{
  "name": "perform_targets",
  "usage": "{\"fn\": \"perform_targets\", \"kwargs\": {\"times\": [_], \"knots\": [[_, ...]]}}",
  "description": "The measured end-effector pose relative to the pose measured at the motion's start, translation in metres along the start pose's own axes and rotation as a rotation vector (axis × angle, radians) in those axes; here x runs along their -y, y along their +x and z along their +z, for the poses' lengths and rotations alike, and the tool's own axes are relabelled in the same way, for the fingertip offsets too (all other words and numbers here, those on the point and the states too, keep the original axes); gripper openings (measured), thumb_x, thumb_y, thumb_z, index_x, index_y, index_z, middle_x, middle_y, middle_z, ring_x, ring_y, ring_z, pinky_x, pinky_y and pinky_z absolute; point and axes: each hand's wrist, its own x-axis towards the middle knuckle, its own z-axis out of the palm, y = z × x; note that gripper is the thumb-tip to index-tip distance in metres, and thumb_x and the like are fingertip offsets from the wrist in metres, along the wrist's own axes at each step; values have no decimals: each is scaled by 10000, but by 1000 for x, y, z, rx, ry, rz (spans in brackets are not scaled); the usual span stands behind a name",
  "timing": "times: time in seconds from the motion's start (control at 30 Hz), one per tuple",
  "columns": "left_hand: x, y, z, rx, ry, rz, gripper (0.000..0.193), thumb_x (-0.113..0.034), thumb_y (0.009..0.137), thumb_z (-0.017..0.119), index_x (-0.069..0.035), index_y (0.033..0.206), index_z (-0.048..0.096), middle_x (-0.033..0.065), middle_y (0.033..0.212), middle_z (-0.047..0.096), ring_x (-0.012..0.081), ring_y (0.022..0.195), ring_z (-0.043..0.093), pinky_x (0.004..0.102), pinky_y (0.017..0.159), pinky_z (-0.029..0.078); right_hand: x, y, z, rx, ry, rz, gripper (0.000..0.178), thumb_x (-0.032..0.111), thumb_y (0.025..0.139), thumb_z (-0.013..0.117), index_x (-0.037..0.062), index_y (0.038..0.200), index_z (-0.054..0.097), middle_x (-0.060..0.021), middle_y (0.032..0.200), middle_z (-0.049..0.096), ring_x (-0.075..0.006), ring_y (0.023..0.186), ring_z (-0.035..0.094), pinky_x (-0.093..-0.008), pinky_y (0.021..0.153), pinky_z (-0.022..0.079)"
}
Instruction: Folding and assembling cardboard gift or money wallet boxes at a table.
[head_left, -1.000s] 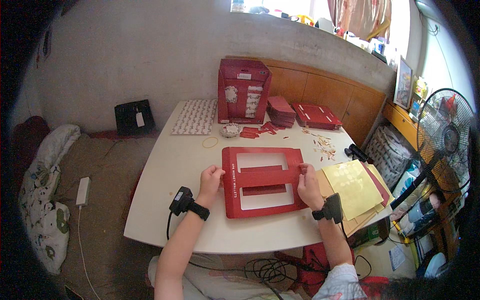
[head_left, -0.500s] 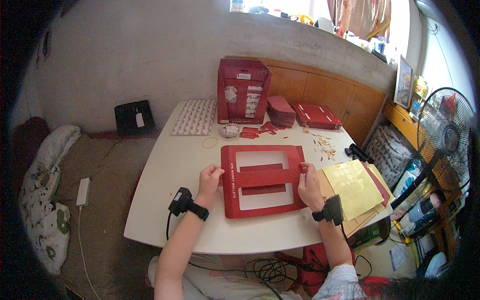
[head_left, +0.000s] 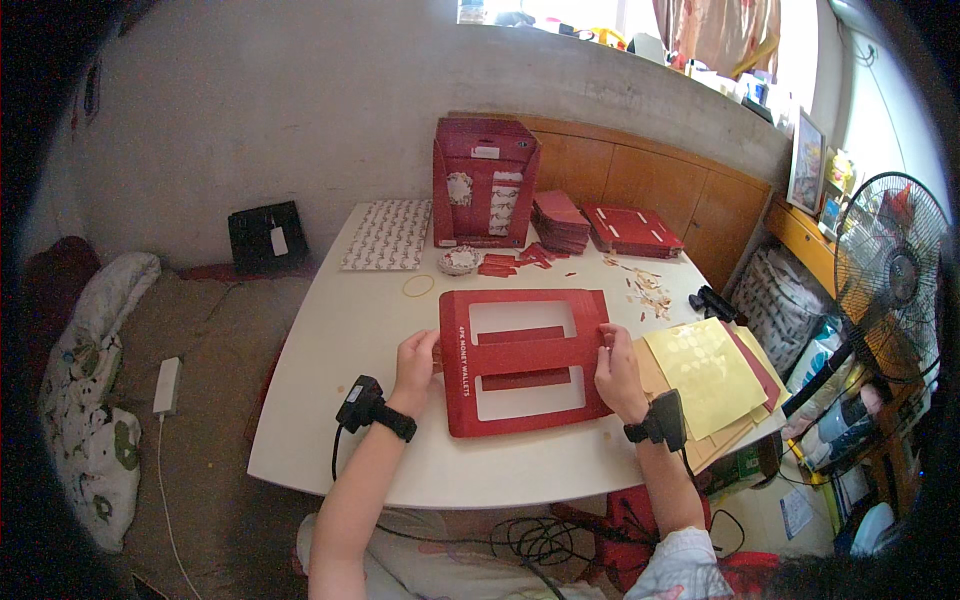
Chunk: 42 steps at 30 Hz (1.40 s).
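A flat red cardboard box (head_left: 524,357) with two rectangular window openings lies on the near middle of the white table. White and darker red strips show through the windows. At its left edge is my left hand (head_left: 414,368), fingers curled against the side and the tips partly hidden. My right hand (head_left: 621,374) grips the right edge, with its thumb on top and the other fingers partly out of sight. Each wrist wears a black strap carrying a small dark device.
A tall red display box (head_left: 484,180) stands at the back, beside a patterned sheet (head_left: 388,235). Red card stacks (head_left: 636,231), a bowl of white bits (head_left: 459,261) and paper scraps (head_left: 650,290) lie nearby. Yellow sheets (head_left: 706,377) cover the right corner; a black fan (head_left: 900,277) stands beyond.
My left hand has shifted very slightly left, and the box's left edge with it. My right hand keeps its place on the right edge.
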Motion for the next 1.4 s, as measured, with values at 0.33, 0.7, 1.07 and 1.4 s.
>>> {"fn": "perform_targets", "kwargs": {"times": [0.33,0.7,1.07,1.4], "knots": [[10,7,-4,47,137,106,180,-195,902,637,-42,807,630,-19,664,603,51,555,525,217,515,427,0,2,-1,-79,9,-31,336,-71,845,449,-41,1180,446,-234,1113,515,-376,1017,541,-414,897,448],[9,6,-3,44,207,143,152,-167,881,665,-25,832,638,-3,680,623,55,545,520,216,508,425,7,4,-4,-169,22,-82,334,-97,843,416,-55,1172,458,-229,1094,506,-361,1020,522,-403,915,435],[11,6,-3,47,232,199,138,-139,883,650,-3,859,642,15,702,647,59,559,543,215,513,435,8,4,-6,-172,46,-84,325,-91,859,410,-60,1180,453,-230,1109,509,-349,1040,522,-392,931,429],[11,5,-3,42,264,216,130,-133,892,627,-4,885,647,8,732,651,57,604,561,214,543,455,10,3,-7,-172,58,-75,325,-93,860,413,-54,1179,452,-231,1107,514,-350,1036,527,-390,931,429]]}}
